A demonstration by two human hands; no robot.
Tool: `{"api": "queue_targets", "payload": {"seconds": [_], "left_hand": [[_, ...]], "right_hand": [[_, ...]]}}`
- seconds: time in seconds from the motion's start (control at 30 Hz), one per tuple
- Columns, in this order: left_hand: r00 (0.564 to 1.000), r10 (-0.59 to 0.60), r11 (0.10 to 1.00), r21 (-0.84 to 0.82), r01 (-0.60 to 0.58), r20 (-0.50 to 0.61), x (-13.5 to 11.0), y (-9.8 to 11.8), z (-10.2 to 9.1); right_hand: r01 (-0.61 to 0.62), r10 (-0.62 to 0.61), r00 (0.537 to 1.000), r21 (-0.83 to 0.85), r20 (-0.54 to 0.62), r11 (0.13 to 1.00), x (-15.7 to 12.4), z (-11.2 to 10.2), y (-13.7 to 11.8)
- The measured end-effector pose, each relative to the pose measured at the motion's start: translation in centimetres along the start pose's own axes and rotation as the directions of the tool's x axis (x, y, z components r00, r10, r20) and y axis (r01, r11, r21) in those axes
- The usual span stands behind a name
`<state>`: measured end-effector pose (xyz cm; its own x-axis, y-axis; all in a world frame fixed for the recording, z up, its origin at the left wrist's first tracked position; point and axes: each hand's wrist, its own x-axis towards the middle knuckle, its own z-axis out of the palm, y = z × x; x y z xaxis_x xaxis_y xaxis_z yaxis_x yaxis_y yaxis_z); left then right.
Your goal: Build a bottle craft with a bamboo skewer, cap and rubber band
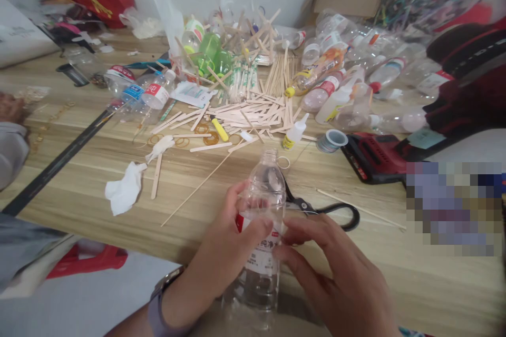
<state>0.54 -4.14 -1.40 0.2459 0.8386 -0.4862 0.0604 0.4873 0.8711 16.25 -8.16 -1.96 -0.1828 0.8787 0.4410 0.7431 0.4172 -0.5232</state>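
A clear plastic bottle [256, 287] stands upright and uncapped near the table's front edge. My left hand [233, 242] is wrapped around its middle, thumb across the front of the red and white label [259, 258]. At the bottle's right side, the thumb and forefinger of my right hand [328, 268] close in at the label's edge; whether a loose piece lies between them is hard to see. Right behind the bottle lies a pair of black-handled scissors [340, 213], partly hidden by the bottle and my right hand.
Craft sticks [233, 110] lie heaped behind the bottle, with a yellow-handled tool [219, 129], a glue bottle [295, 134] and a wire spool [332, 140]. More plastic bottles [328, 84] crowd the back right, beside a red and black power tool [375, 155]. Another person's hand [11, 108] rests far left.
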Motion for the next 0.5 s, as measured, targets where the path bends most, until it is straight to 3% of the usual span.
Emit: {"api": "queue_targets", "payload": {"seconds": [0.13, 0.37, 0.5], "left_hand": [[1.000, 0.010, 0.999, -0.045, -0.010, -0.001, 0.1, -0.5, -0.1], [0.998, 0.069, 0.989, 0.133, -0.067, -0.009, -0.3, -0.5, -0.1], [0.994, 0.099, 0.987, 0.122, -0.104, 0.048, -0.7, -0.7, -0.3]], "right_hand": [[0.001, 0.001, 1.000, 0.041, -0.026, 0.999, -1.0, 0.3, 0.2], [0.039, -0.032, 0.995, 0.069, -0.097, 0.997, -0.4, 0.5, -0.3], [0.070, -0.067, 0.990, 0.025, -0.126, 0.997, 0.3, 0.5, -0.7]]}}
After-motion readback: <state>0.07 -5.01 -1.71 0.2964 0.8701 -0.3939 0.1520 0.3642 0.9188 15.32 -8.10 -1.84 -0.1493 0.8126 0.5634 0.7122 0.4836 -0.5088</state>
